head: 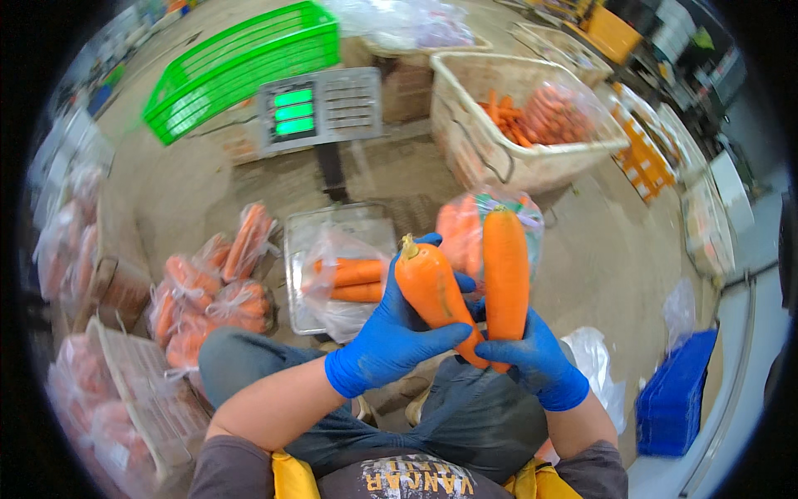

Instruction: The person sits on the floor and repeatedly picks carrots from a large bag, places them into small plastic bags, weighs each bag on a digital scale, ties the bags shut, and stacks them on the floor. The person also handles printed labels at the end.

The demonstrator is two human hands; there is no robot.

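My left hand (399, 337), in a blue glove, is closed around a thick carrot (430, 284) with a stubby stem end. A second, straighter carrot (506, 274) stands upright in my right hand (530, 358), also gloved in blue, which grips its lower end. The lower tips of both carrots lie close together. Left of my hands, an open clear plastic bag (333, 315) with several carrots rests on the metal platform of a scale (299, 231). The scale's lit display (293, 112) is on a post behind. A filled bag of carrots (458, 231) sits just beyond my hands.
Tied bags of carrots (190, 280) lie on the floor at left, beside a white plastic crate (137, 380). A large white tub (461, 150) holds loose and bagged carrots. A green crate (249, 59) stands behind the scale, and blue crates (676, 393) are at right.
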